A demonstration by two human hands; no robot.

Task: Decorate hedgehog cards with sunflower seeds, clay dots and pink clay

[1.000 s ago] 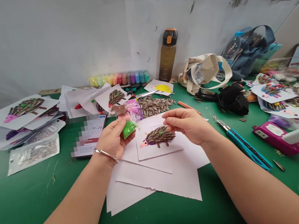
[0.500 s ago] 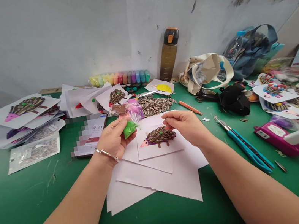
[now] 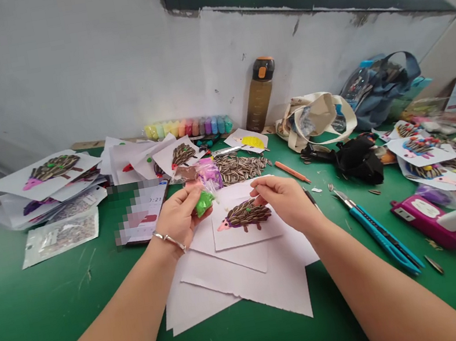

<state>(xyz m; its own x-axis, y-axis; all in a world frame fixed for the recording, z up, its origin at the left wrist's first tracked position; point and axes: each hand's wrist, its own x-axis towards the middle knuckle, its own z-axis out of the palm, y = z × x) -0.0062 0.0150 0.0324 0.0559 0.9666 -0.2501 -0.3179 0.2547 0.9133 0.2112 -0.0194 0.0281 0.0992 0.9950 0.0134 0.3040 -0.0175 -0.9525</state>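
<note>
Head view, looking down across a green felt-covered table (image 3: 38, 321). Two bare forearms reach forward from the bottom edge.

Nearest lies a loose fan of plain white paper sheets (image 3: 249, 290). On top of them rests a white card bearing a hedgehog made of striped sunflower seeds (image 3: 245, 217), with a pink snout pointing left and purple feet.

The left hand (image 3: 181, 217), a thin silver bangle at its wrist, is closed around a small clear bag of bright green clay (image 3: 204, 203), held just above the card's left corner. The right hand (image 3: 289, 201) hovers over the hedgehog's back, thumb and forefinger pinched narrowly together. What lies between them is too small to make out.

To the right, a blue-handled utility knife (image 3: 379, 229) lies on the table, with a magenta plastic device (image 3: 432, 214) beyond it. To the left sits a flat phone with a blurred screen (image 3: 140, 212).

Further back is a heap of loose striped sunflower seeds (image 3: 238, 165). At far left is a stack of finished hedgehog cards (image 3: 44, 179).

Against the white wall stand a row of pastel clay pots (image 3: 187, 127) and a tall brown water bottle with an orange cap (image 3: 259, 94). A cream canvas tote bag (image 3: 315, 114) slumps to their right.
</note>
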